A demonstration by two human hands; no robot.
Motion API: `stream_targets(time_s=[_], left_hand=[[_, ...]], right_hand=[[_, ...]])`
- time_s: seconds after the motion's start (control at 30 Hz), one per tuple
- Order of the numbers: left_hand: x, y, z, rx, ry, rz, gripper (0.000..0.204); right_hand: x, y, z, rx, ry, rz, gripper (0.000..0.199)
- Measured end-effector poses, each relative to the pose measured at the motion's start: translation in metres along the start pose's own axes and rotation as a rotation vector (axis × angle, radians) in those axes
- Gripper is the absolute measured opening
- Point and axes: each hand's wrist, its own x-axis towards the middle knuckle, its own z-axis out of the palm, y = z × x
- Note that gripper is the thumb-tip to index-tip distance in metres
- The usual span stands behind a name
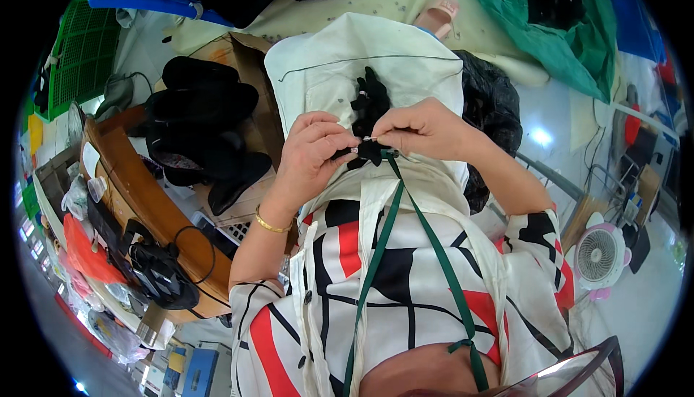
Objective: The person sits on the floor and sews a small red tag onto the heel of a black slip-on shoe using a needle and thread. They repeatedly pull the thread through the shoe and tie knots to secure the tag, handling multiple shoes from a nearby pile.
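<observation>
Over my lap, my left hand is closed, thumb and fingertips pinching the edge of a small black piece that looks like fabric. My right hand is closed too, its fingertips pressed together close to the left ones. A tiny pale, shiny bit shows between the two sets of fingertips, too small to name. The black piece lies on a white cloth spread over my lap. A green ribbon runs down from my neck to the hands, where its end is hard to make out.
At left, a carton stands by a heap of black shoe-like pieces. A curved wooden table holds a black bag. Black plastic bulges at right of my lap. Farther right stands a white fan; green sheeting lies ahead.
</observation>
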Motion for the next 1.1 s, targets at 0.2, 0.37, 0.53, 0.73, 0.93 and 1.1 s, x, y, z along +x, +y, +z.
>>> stream_targets(time_s=[0.2, 0.37, 0.53, 0.73, 0.93, 1.1], left_hand=[[0.001, 0.008, -0.002, 0.008, -0.009, 0.053, 0.032], [0.002, 0.010, -0.003, -0.014, -0.005, 0.054, 0.032], [0.002, 0.010, -0.003, -0.022, -0.008, 0.057, 0.031], [-0.001, 0.009, -0.001, -0.058, 0.001, 0.049, 0.031], [-0.007, 0.006, 0.003, -0.162, 0.025, 0.021, 0.030], [-0.012, 0.008, 0.008, -0.178, 0.080, 0.018, 0.029]], right_hand=[[0.001, -0.001, 0.000, -0.113, -0.092, -0.086, 0.015], [0.002, -0.002, -0.001, -0.104, -0.108, -0.086, 0.015], [0.002, 0.000, -0.002, -0.133, -0.126, -0.125, 0.018], [0.004, 0.003, 0.000, -0.125, -0.136, -0.187, 0.018], [0.007, 0.012, 0.008, -0.015, -0.130, -0.220, 0.016], [0.005, 0.018, 0.019, 0.080, -0.094, -0.178, 0.012]])
